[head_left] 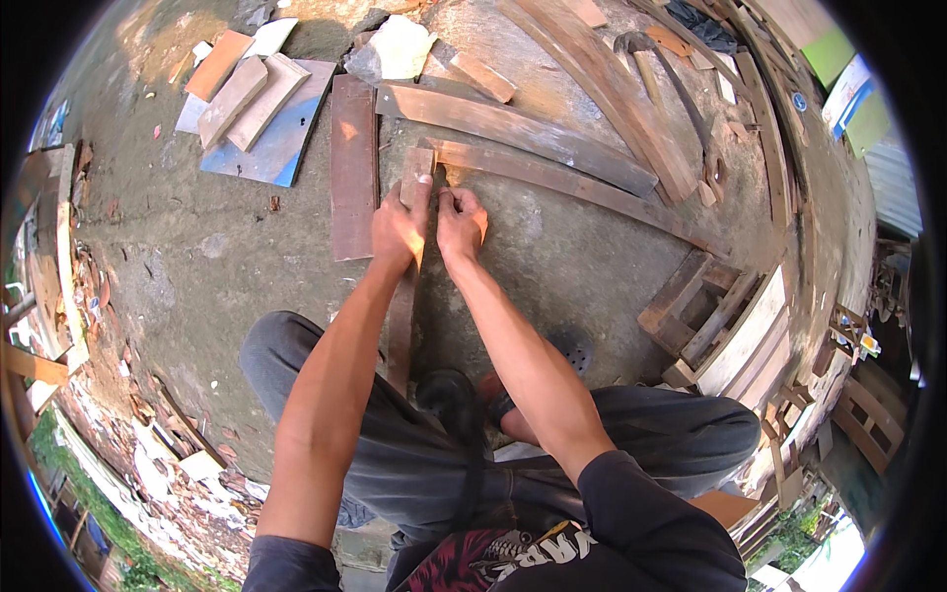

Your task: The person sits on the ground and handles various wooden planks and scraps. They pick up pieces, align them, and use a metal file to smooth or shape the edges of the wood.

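My left hand [397, 229] is closed around a short wooden block [417, 166] and the upper end of a narrow wooden plank [401, 331], which runs back toward my legs. Close beside it, my right hand [462, 226] has its fingers curled together at a small dark narrow thing [440, 179], too hidden to name. Both hands meet at the corner where a long thin wooden strip [582, 190] begins and stretches off to the right. A wide reddish-brown board [354, 163] lies flat just left of my left hand.
A thicker beam [513, 128] lies beyond the strip. Boards and a blue-and-white panel [286, 158] are piled at the far left. A hammer-like tool [681, 94] lies far right, above a slatted wooden frame [702, 301]. My bent knees flank the work; scraps litter the ground's edges.
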The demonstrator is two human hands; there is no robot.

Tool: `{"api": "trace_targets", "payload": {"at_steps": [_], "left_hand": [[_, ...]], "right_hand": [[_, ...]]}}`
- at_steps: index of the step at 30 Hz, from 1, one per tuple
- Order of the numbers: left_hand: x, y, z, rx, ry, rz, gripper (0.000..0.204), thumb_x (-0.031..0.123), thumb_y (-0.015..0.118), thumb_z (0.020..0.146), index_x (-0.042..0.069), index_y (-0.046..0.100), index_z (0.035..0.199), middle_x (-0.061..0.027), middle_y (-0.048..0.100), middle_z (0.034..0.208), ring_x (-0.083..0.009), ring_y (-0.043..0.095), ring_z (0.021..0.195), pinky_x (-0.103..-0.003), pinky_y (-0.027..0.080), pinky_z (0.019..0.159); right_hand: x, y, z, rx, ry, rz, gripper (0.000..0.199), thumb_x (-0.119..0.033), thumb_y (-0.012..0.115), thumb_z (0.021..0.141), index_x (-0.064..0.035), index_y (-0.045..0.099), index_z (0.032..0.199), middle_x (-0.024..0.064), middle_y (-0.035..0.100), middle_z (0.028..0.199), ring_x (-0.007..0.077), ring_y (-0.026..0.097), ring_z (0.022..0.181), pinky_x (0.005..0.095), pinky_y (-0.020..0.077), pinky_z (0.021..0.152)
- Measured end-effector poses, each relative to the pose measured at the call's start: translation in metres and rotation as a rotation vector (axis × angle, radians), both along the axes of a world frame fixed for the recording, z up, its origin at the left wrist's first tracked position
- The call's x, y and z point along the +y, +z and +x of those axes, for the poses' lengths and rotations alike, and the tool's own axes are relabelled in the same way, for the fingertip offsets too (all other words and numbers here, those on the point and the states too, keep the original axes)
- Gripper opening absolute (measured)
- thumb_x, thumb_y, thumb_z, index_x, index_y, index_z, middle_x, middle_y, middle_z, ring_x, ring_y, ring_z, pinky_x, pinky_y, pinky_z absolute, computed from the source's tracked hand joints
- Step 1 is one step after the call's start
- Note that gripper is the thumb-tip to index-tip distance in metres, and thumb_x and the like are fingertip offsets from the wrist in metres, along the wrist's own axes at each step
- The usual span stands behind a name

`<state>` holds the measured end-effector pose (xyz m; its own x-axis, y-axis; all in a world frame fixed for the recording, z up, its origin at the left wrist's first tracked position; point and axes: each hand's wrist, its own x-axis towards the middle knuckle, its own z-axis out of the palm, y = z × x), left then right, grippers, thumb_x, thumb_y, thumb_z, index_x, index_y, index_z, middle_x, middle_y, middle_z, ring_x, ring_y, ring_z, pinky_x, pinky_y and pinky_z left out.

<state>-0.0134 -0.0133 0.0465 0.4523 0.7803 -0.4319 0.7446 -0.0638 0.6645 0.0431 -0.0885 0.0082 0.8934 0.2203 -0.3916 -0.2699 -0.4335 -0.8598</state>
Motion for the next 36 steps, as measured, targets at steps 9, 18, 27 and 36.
{"api": "trace_targets", "payload": {"at_steps": [9, 18, 27, 36], "left_hand": [[0.001, 0.003, -0.001, -0.027, -0.018, -0.019, 0.089, 0.064, 0.052, 0.094, -0.016, 0.054, 0.133, -0.0412, 0.064, 0.107, -0.0504, 0.063, 0.112, -0.049, 0.049, 0.098], [0.000, -0.003, -0.002, -0.027, -0.006, 0.048, 0.090, 0.066, 0.051, 0.094, -0.014, 0.054, 0.134, -0.0410, 0.063, 0.113, -0.0502, 0.062, 0.116, -0.049, 0.048, 0.100], [0.000, 0.000, -0.001, 0.030, 0.046, -0.036, 0.090, 0.069, 0.051, 0.092, -0.008, 0.055, 0.137, -0.0383, 0.064, 0.116, -0.0482, 0.061, 0.118, -0.048, 0.046, 0.102], [0.004, 0.002, -0.001, 0.002, 0.029, 0.001, 0.090, 0.068, 0.051, 0.093, -0.010, 0.054, 0.137, -0.0392, 0.062, 0.119, -0.0498, 0.059, 0.120, -0.049, 0.045, 0.103]], "right_hand": [[0.029, 0.010, 0.025, -0.141, -0.016, -0.016, 0.023, -0.022, 0.068, 0.092, -0.0003, 0.070, 0.085, 0.0135, 0.070, 0.073, 0.0256, 0.067, 0.065, 0.0396, 0.0518, 0.067], [0.029, 0.011, 0.041, -0.225, 0.216, -0.129, 0.019, -0.019, 0.064, 0.091, -0.0015, 0.069, 0.086, 0.0181, 0.071, 0.076, 0.0324, 0.071, 0.072, 0.0437, 0.0534, 0.070], [0.024, 0.027, 0.078, -0.640, 0.826, -0.196, 0.011, -0.008, 0.059, 0.082, 0.0017, 0.062, 0.078, 0.0280, 0.064, 0.071, 0.0486, 0.066, 0.070, 0.0551, 0.0524, 0.066], [-0.045, 0.021, 0.029, -0.312, 0.850, -0.278, 0.012, -0.010, 0.060, 0.087, -0.0001, 0.065, 0.082, 0.0256, 0.067, 0.077, 0.0470, 0.067, 0.076, 0.0519, 0.0530, 0.069]]}}
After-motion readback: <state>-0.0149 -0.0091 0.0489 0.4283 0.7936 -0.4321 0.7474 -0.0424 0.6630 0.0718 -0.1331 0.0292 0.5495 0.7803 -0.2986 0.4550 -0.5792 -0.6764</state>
